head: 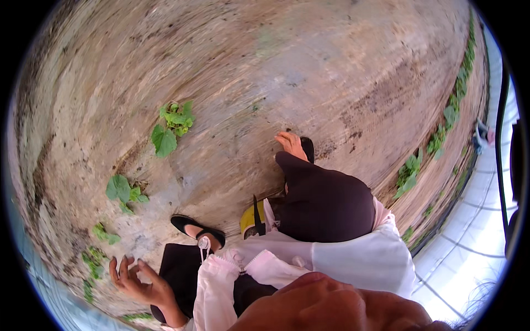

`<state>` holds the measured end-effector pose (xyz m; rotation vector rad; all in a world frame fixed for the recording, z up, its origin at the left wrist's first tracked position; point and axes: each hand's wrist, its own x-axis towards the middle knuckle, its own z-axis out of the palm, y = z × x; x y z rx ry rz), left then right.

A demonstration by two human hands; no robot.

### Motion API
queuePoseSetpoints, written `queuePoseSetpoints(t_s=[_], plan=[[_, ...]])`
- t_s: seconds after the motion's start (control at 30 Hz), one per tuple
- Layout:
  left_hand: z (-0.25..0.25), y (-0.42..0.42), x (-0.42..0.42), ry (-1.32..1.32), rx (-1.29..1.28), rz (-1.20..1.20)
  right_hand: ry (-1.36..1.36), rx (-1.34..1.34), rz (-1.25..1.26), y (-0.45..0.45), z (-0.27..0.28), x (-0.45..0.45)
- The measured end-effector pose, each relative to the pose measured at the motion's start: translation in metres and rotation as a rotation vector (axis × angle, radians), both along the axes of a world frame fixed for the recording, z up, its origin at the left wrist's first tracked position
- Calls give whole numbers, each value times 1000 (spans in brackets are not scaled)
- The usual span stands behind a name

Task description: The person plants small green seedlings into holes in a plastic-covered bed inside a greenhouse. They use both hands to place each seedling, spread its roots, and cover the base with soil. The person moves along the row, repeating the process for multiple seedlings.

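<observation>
My left hand (143,283) is raised at the lower left, fingers spread and slightly curled, with nothing visible in it; my black-clad left knee is beside it. My right hand (292,143) reaches out past my dark-covered right knee (327,202), low over the bare soil (232,153). Its fingers are extended and slightly parted, and nothing shows in them; its palm side is hidden. Between my feet is a partly hidden yellow object (247,217), with a dark pointed strip (257,213) against it. A leafy green seedling (172,124) grows in front of me, and another (124,192) stands nearer my left hand.
Smaller plants (94,260) continue down the left side. A row of leafy plants (451,111) runs along the right, beside pale sheeting (468,207). My black left shoe (198,229) and black right shoe (307,149) are on the soil. A dark cord hangs at the far right.
</observation>
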<state>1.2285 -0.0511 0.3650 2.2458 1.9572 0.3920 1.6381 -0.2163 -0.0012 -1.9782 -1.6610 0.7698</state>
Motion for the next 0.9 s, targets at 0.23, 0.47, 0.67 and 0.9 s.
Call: queuePoseSetpoints(t_s=[0.23,0.47,0.67,0.9], plan=[[-30,17,11,-105,-210,-80,3,-77,31,29,30,-10],[-31,-1,18,-171,-346,-229,-126,-118,45,34,25,-10],[-41,-66,21,-208,-673,-150,-56,-293,-110,45,90,10],[17,-186,66,-543,-1515,740,-220,-206,-636,-79,261,73]])
